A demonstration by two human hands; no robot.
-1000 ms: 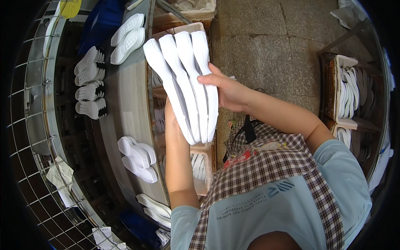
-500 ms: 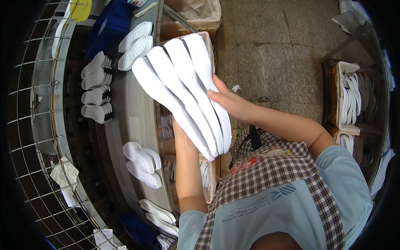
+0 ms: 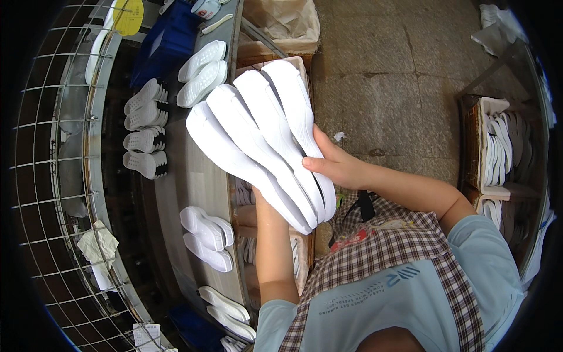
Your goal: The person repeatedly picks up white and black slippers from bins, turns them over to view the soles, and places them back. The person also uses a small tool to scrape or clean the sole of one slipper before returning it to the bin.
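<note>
Several white shoe soles (image 3: pixel 258 138) are fanned side by side between my two hands, above the edge of the bench. My right hand (image 3: pixel 337 164) grips them at their right side, with the thumb laid over the near face. From beneath, my left hand (image 3: pixel 259 196) holds the bundle; its fingers are hidden behind the soles. Beyond the bundle, a pair of white dimpled soles (image 3: pixel 202 75) lies on the bench (image 3: pixel 202 167). Closer to me on the same bench are white soles (image 3: pixel 206 237) and another pair of soles (image 3: pixel 227 312).
A wire mesh guard (image 3: pixel 64 202) runs along the left, with stacked black-and-white soles (image 3: pixel 143 129) behind the bench edge. A blue bin (image 3: pixel 164 50) and a cup (image 3: pixel 205 8) stand at the far left. Crates of soles (image 3: pixel 495 146) are at the right; a lined basket (image 3: pixel 284 26) stands ahead.
The soles have spread slightly wider apart at their far ends. Both hands and the bundle sit a little lower and further right in view; the surroundings have shifted the same way.
</note>
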